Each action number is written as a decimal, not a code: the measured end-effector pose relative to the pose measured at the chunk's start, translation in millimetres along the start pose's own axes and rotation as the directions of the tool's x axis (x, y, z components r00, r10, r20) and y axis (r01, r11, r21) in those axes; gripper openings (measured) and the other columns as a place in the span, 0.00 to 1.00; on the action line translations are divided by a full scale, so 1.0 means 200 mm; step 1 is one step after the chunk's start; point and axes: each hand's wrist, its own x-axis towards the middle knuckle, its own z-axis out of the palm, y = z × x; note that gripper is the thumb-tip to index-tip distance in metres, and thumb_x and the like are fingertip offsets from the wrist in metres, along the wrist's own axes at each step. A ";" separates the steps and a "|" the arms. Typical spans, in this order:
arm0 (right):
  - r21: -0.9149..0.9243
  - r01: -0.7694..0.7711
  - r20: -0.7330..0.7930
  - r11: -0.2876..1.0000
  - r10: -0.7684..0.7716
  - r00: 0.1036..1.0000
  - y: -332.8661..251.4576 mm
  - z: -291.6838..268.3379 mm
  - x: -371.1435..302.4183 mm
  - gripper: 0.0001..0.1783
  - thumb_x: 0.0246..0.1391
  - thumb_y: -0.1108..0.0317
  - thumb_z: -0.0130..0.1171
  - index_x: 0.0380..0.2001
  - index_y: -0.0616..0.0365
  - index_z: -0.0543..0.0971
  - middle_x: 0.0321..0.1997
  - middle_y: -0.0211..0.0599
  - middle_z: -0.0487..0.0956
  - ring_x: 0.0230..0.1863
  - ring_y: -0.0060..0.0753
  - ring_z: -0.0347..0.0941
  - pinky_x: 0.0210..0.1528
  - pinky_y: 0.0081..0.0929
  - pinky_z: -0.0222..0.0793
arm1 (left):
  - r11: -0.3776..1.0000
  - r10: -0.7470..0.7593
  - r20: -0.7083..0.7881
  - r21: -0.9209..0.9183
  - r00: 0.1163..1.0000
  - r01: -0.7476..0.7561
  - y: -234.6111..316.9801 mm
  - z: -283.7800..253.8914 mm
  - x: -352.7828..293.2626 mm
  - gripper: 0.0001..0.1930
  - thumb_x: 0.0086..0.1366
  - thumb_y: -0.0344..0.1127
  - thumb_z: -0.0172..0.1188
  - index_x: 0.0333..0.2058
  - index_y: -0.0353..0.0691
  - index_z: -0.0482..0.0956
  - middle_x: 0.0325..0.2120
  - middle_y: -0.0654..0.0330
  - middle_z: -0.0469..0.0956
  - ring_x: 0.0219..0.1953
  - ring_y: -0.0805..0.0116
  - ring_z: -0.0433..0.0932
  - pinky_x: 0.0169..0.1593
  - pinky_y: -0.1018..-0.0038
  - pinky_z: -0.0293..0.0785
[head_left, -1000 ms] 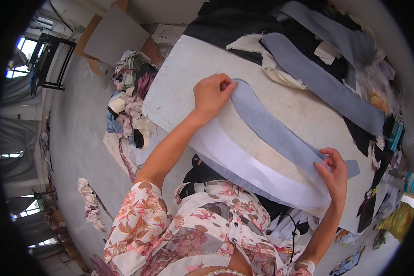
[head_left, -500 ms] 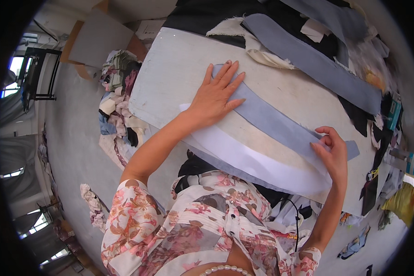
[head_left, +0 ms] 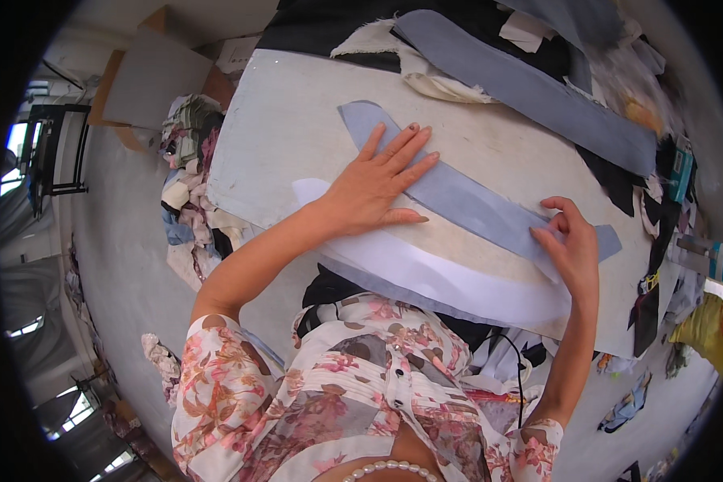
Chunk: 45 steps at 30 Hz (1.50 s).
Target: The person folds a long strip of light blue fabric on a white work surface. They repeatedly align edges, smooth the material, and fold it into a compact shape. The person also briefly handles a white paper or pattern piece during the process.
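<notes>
Grey-blue curved fabric strip [head_left: 458,197], flat under left hand [head_left: 377,189], right hand [head_left: 570,249].

A long curved grey-blue fabric strip [head_left: 466,201] lies flat across the worktable.

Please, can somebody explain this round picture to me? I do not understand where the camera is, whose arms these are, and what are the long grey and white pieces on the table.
The camera sits on a person's head and looks down, so the arms coming from below are that person's own. Its wide lens bends straight edges, which makes the picture look round.

The left hand lies flat, fingers spread, on a long curved grey-blue fabric strip. The right hand pinches the same strip near its other end. Just below the strip lies a curved white piece of similar shape. Both rest on a pale work table.

At the far side of the table are another grey strip and black cloth. A heap of fabric scraps lies on the floor to the left.
</notes>
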 end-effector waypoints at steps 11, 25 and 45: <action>-0.140 0.172 -0.050 0.975 -0.181 0.982 0.15 0.07 0.05 0.21 0.46 0.64 0.67 0.44 0.55 0.76 0.35 0.40 0.81 0.36 0.45 0.79 0.39 0.37 0.72 | 0.990 0.125 0.079 -0.069 0.989 -0.120 0.06 0.02 0.03 0.48 0.59 0.73 0.43 0.69 0.44 0.54 0.71 0.48 0.45 0.73 0.50 0.43 0.71 0.47 0.29; -0.155 0.091 -0.161 0.984 -0.116 0.980 0.25 0.01 0.00 0.22 0.44 0.62 0.67 0.43 0.53 0.74 0.30 0.38 0.82 0.37 0.47 0.79 0.39 0.44 0.71 | 0.951 0.304 0.000 -0.065 0.953 -0.304 0.20 0.05 0.17 0.48 0.63 0.74 0.35 0.66 0.36 0.56 0.69 0.42 0.47 0.71 0.44 0.45 0.70 0.45 0.29; -0.013 -0.116 -0.177 0.993 0.112 0.978 0.21 -0.27 -0.14 0.23 0.43 0.73 0.67 0.46 0.54 0.77 0.25 0.29 0.75 0.29 0.26 0.72 0.38 0.25 0.69 | 0.961 0.276 0.106 -0.031 0.955 -0.274 0.21 0.01 0.16 0.51 0.59 0.78 0.35 0.67 0.40 0.57 0.70 0.48 0.46 0.73 0.53 0.41 0.72 0.51 0.29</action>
